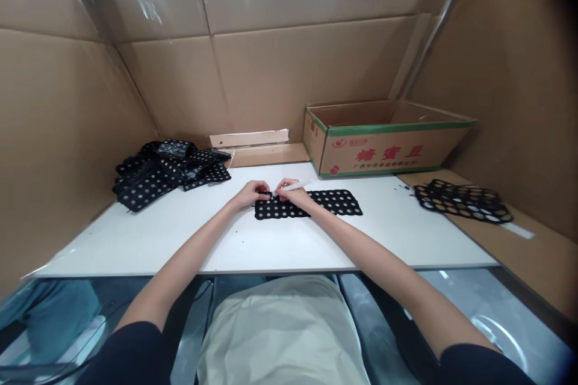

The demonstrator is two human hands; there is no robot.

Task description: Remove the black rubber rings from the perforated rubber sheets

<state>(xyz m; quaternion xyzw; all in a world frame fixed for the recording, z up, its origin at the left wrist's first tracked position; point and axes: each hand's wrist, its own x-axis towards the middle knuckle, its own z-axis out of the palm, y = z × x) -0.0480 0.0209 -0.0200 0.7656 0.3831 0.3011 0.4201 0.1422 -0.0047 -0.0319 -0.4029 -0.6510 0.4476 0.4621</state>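
A black strip with rows of pale round dots or holes (pixel 341 203) lies flat, long side across the white tabletop in front of me. My left hand (pixel 253 193) is closed at its upper left corner, thumb and fingers pinching the edge. Between the fingers of my right hand (pixel 292 192) is a slim white pen-like tool (pixel 303 184), its back end pointing up to the right. Its tip is down by the strip's upper edge, close to my left fingertips, and too small to make out. My right hand and wrist cover the middle of the strip.
Black dotted pieces (pixel 156 177) are heaped at the back left. An open cardboard box with green edging (pixel 383 153) stands at the back right. Black lattice pieces with large holes (pixel 463 201) lie at the right, partly on cardboard. Cardboard walls surround the white tabletop (pixel 289 249).
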